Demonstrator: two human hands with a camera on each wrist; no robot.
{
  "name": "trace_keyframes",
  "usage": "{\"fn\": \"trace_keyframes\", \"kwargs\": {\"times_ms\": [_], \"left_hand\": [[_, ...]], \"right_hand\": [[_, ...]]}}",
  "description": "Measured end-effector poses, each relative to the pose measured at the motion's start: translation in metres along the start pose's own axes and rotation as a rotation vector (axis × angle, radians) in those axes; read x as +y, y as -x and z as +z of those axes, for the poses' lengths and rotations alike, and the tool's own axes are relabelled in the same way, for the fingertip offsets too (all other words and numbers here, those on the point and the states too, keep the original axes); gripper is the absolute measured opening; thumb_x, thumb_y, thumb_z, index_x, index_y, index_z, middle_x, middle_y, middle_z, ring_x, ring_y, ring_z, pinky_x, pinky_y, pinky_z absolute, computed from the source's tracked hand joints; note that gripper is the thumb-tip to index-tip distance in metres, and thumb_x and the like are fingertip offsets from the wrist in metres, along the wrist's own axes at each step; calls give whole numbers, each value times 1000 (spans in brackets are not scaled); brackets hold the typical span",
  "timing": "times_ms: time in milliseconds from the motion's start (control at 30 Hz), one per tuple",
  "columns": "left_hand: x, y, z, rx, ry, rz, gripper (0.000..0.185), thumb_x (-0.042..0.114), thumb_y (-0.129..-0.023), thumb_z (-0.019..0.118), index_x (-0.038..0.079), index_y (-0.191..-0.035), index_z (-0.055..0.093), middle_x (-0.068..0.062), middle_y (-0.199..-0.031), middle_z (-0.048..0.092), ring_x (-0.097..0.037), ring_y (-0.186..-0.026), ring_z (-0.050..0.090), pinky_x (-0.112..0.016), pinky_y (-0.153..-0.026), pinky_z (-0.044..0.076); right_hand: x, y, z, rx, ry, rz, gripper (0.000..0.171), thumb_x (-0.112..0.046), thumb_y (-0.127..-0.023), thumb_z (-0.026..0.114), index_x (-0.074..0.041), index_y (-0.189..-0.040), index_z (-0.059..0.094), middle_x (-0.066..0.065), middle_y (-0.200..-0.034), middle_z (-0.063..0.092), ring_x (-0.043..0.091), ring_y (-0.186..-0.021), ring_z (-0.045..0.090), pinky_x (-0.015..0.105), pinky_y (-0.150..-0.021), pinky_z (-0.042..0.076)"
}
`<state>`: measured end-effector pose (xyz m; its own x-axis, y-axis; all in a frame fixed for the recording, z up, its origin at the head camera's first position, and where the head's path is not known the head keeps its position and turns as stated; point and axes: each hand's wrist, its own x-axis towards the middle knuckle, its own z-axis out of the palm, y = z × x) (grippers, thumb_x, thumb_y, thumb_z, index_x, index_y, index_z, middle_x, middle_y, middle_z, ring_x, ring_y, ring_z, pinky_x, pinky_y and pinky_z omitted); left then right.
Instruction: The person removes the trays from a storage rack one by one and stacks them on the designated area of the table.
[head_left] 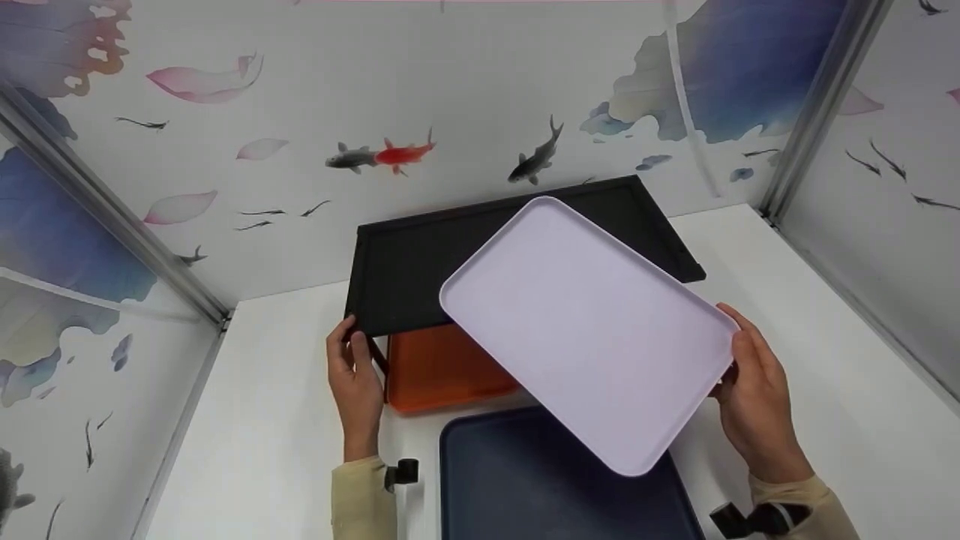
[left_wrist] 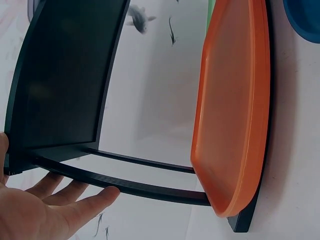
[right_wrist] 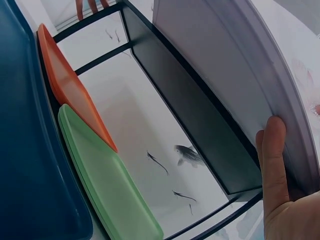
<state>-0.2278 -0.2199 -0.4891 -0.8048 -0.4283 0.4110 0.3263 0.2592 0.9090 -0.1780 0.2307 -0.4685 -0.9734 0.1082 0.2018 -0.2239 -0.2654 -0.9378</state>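
Observation:
My right hand [head_left: 757, 405] holds a pale lavender tray [head_left: 592, 337] by its right short edge, thumb on the rim and fingers underneath. The tray is tilted and overlaps the black two-level rack [head_left: 420, 277] in the head view. At the rack's left end, my left hand [head_left: 356, 386] grips the top corner; in the left wrist view its fingers [left_wrist: 107, 196] lie along the curved side post. On the rack's lower level sits an orange tray [left_wrist: 230, 100]. Light green trays [right_wrist: 105, 180] lie beside it, hidden behind the lavender tray in the head view.
A dark blue tray [head_left: 562, 487] lies on the white table [head_left: 277, 420] in front of the rack, partly covered by the lavender tray in the head view. White panels [head_left: 450, 82] painted with fish and petals enclose the table at the back and sides.

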Motion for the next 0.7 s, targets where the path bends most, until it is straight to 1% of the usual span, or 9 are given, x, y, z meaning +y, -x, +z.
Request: {"fn": "trace_keyframes", "kwargs": {"times_ms": [233,433,700], "left_hand": [[1,1,0,3,-9,-7,37,19,-110,50,11,-145,50,-7,-150,50,-23,-143,44,-46,-122,33],[1,0,0,5,-6,10,37,18,-109,50,9,-145,50,-7,-147,52,-22,-140,47,-43,-122,33],[0,0,1,4,-15,5,37,19,-109,50,10,-145,49,-7,-147,52,-23,-140,48,-46,-121,35]], "right_hand": [[1,1,0,-14,-16,-15,51,-33,-112,37,-11,-157,35,13,-141,46,17,-111,60,28,-82,60],[2,1,-1,-24,-21,-16,52,-33,-112,37,-11,-158,34,12,-142,45,17,-115,60,27,-86,59],[2,1,-2,-10,-34,-14,51,-33,-111,39,-10,-157,36,11,-137,50,16,-110,62,26,-84,60]]}}
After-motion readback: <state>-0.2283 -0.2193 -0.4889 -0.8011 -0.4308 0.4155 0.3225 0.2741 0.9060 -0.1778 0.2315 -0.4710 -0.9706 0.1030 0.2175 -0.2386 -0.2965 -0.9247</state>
